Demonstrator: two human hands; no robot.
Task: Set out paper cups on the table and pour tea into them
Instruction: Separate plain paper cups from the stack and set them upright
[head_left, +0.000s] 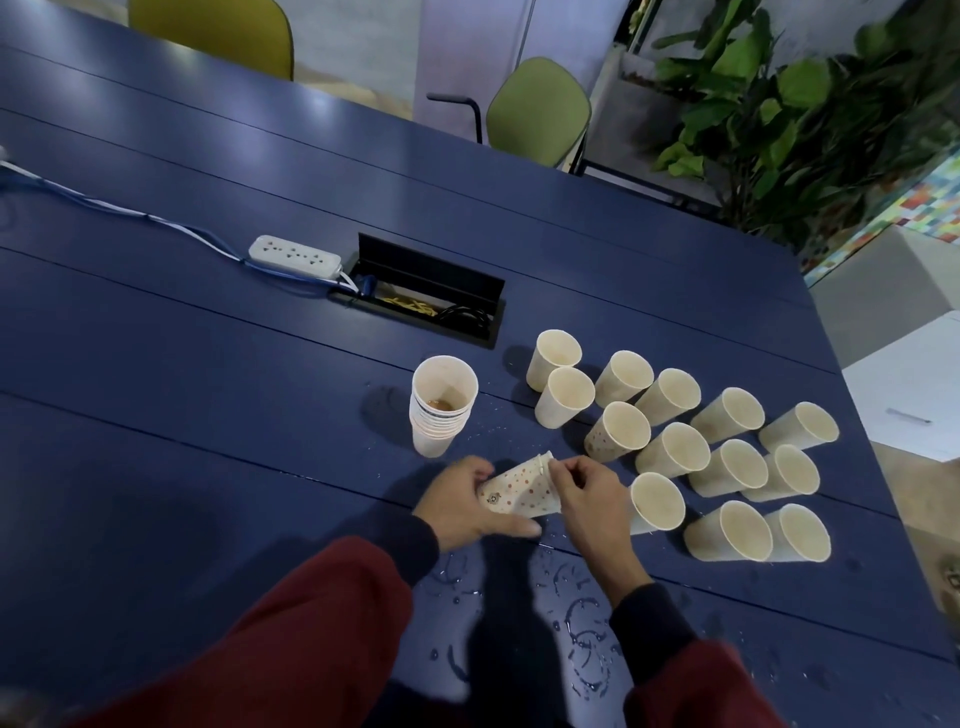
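Both hands hold one dotted cup (522, 491), tipped on its side low over the blue tabletop (208, 389): the left hand (462, 506) curls round its base and the right hand (587, 499) pinches its rim. Just behind stands a stack (441, 415), a little brown liquid in its top cup. To the right, loose cups (672, 449) stand upright, close together, pale insides showing.

Both your forearms reach forward in red sleeves with dark cuffs, hands close together. Your left hand (467, 501) grips the base of a tilted paper cup (522, 491), thumb stretched rightward. Your right hand (587, 501) pinches its rim, fingers curled.
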